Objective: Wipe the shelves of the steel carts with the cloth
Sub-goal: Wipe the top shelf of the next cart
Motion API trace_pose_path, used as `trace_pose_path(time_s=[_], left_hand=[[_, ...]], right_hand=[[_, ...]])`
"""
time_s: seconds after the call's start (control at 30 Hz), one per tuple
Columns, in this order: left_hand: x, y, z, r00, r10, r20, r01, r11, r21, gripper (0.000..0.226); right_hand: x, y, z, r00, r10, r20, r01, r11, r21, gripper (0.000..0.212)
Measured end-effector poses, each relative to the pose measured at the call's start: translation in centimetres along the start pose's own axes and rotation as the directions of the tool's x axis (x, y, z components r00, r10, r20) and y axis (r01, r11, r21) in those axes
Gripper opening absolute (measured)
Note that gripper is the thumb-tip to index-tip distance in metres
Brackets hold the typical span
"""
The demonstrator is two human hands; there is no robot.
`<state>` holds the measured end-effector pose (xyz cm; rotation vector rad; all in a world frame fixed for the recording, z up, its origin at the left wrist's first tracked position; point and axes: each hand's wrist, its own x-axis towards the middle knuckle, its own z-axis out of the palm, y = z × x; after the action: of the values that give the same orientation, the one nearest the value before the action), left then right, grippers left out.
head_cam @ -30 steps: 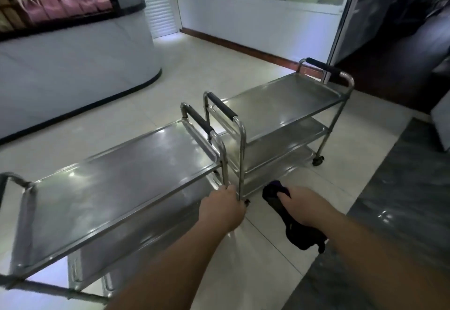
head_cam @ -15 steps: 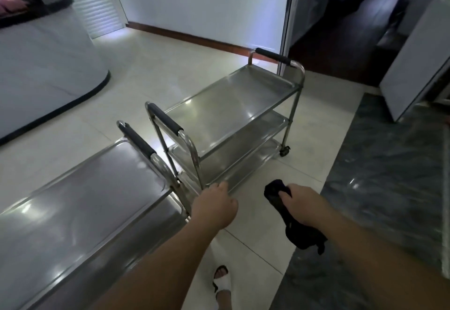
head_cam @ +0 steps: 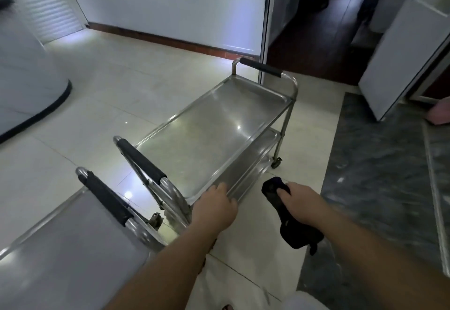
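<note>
The near cart [head_cam: 60,249] now sits low at left; the left hand [head_cam: 214,208] grips the far cart [head_cam: 214,134] rim, newly alongside; the right hand [head_cam: 300,204] clutches the cloth [head_cam: 295,233], wiping yet unstarted.

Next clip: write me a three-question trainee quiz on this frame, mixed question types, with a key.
1. True or false: the dark cloth lies spread on the far cart's top shelf.
2. Multiple choice: the left hand is at
A. the far cart's far handle
B. the near edge of the far cart's top shelf
C. the near cart
3. Fill in: the right hand holds the ____.

Key
1. False: the cloth is in the right hand's grip, beside the cart above the floor.
2. B: the fingers curl over that rim.
3. cloth
</note>
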<state>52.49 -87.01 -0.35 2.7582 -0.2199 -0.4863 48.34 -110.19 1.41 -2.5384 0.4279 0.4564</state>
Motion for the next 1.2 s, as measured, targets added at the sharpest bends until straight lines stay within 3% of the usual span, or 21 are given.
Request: trace_pose_path(time_s=[0.2,0.5,0.8,0.97,1.1,1.2], left_hand=[[7.2,0.4,-0.1,0.996,-0.088,-0.012,0.087,0.996,-0.031,0.043],[15.3,3.5,-0.9,0.928,-0.371,-0.039,0.358,0.916,-0.181,0.045],[13.7,-2.1,-1.5,0.758,-0.65,-0.049,0.604,0.73,-0.32,0.052],[14.1,-7.8,-3.6,0.679,-0.713,-0.175,0.621,0.685,-0.382,0.047],[15.5,-12.7,-5.2,0.585,-0.757,-0.289,0.595,0.644,-0.482,0.029],[17.1,-16.2,-5.8,0.523,-0.783,-0.337,0.603,0.619,-0.503,0.048]], right_hand=[[9.0,-0.3,-1.5,0.997,-0.019,0.08,0.018,1.0,0.009,0.033],[23.8,-3.1,-5.9,0.937,-0.233,0.262,0.256,0.965,-0.06,0.034],[30.3,-11.6,-1.6,0.759,-0.411,0.504,0.535,0.836,-0.123,0.035],[30.9,-16.4,3.2,0.704,-0.455,0.546,0.611,0.779,-0.139,0.035],[30.9,-19.2,6.0,0.692,-0.488,0.532,0.647,0.747,-0.156,0.034],[31.0,-20.8,8.6,0.672,-0.535,0.512,0.674,0.728,-0.125,0.034]])
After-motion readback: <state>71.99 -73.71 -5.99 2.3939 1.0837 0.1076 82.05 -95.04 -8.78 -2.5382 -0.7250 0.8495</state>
